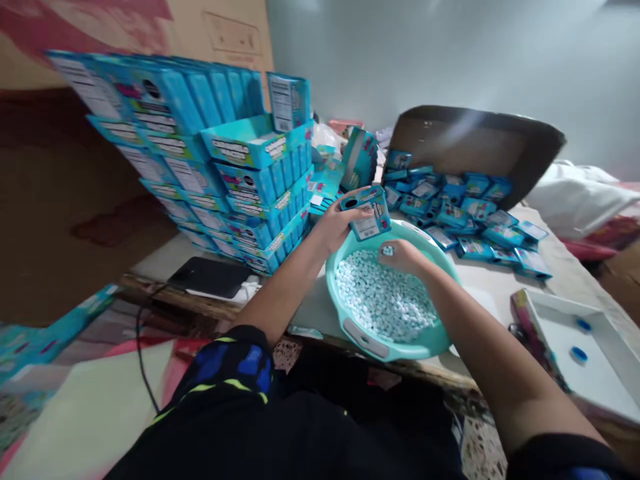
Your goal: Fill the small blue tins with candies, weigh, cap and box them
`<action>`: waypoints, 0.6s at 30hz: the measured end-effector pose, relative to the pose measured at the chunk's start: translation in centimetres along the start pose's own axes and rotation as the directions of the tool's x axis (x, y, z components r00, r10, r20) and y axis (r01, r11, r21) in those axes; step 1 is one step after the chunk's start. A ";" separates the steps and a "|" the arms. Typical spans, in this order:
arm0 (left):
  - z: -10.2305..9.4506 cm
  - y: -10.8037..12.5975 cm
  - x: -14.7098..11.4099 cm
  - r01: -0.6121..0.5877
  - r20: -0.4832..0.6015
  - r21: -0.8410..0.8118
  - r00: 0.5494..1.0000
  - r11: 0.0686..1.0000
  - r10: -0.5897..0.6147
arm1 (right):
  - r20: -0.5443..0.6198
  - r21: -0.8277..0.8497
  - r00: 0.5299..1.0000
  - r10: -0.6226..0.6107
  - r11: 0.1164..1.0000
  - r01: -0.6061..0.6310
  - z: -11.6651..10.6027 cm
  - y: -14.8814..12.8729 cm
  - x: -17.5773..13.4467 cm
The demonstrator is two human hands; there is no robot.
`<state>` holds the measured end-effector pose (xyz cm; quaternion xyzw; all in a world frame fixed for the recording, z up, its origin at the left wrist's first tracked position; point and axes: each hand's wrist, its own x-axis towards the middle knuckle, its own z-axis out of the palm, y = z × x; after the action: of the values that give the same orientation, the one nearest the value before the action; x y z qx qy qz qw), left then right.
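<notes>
A pale, rough-edged table [315, 303] bears a round, smooth plastic tub [435, 348] of small whitish pellets [380, 300]. Over it, the right hand [403, 257] pinches several pellets; the left hand [336, 225] grips a flat, glossy blue packet [371, 217]. Beyond: a cardboard carton [475, 150], then a grey wall [350, 47].

— Wall [350, 60]?
— Plain, pale grey-blue, soft glare near the top.
— Table [567, 263]?
— One; pale top, rough, worn front edge [453, 380].
— Floor [483, 450]?
— Speckled, light ground with dark chips, partly visible below.
</notes>
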<state>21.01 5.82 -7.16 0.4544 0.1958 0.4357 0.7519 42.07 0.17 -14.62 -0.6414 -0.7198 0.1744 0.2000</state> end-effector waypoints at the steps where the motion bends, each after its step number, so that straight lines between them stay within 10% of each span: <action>1: 0.5 -0.2 0.3 -0.011 0.013 0.012 1.000 1.000 0.011 | -0.026 0.037 0.999 0.046 0.998 -0.045 -0.3 0.1 0.1; 6: -0.3 -2.9 1.0 0.157 0.069 0.084 0.984 0.984 -0.163 | -0.134 0.057 0.985 0.111 0.993 -0.104 -2.1 -0.3 0.7; 18: -2.5 -3.5 0.0 -0.006 0.069 0.083 0.998 0.997 0.000 | -0.337 0.465 0.887 0.315 0.875 -0.134 -3.5 -1.5 -0.7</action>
<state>20.93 6.41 -11.42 0.5002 0.1870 0.4125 0.7380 42.65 -0.67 -10.94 -0.6841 -0.5255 0.2153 0.4576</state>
